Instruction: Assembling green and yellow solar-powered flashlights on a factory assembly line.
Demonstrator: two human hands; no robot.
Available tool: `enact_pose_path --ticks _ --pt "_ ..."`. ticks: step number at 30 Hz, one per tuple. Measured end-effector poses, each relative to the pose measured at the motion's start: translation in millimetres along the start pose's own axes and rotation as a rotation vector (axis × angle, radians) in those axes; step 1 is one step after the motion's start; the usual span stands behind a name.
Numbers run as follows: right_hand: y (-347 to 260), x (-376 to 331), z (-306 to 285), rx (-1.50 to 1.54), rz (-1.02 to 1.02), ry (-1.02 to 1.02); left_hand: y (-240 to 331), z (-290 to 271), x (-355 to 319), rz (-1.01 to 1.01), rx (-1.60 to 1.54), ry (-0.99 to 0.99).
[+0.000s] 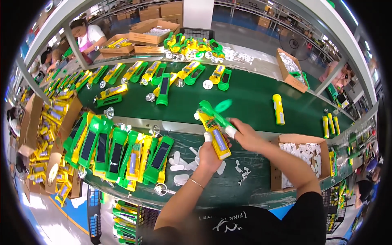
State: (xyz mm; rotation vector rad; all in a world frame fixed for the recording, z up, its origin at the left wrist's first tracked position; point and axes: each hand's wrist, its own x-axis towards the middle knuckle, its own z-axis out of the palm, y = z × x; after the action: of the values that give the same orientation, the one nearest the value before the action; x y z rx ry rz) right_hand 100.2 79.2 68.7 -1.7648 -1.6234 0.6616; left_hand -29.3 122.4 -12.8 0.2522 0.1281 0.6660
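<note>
My left hand (209, 155) grips the lower end of a yellow flashlight half-shell (217, 139) with wiring showing inside. My right hand (245, 136) holds a green flashlight half-shell (212, 113) against its upper end, fingertips wrapped in white tape. Both hands hover over the near green work surface (228, 188), just above a scatter of small white plastic parts (181, 165).
A row of green and yellow flashlight halves (118, 153) lies at my left. A cardboard box of white parts (304, 153) stands at my right. The green conveyor belt (253, 98) carries a finished yellow flashlight (278, 109) and more halves. Another person (87, 34) works at the far left.
</note>
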Motion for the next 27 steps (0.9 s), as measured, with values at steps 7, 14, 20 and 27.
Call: enact_pose_path --ticks 7,14,20,27 --pt "-3.6 -52.2 59.9 0.200 0.106 0.256 4.3 4.0 -29.1 0.042 -0.082 0.074" --pt "-14.8 -62.6 72.5 0.378 0.126 0.401 6.1 -1.1 -35.8 0.055 -0.011 0.023" --pt "-19.9 -64.7 68.3 0.338 0.111 0.386 8.1 3.7 -42.1 0.103 0.119 0.043" --pt "-33.3 -64.9 74.2 0.453 0.103 0.369 4.4 -4.7 -43.0 0.139 0.285 0.096"
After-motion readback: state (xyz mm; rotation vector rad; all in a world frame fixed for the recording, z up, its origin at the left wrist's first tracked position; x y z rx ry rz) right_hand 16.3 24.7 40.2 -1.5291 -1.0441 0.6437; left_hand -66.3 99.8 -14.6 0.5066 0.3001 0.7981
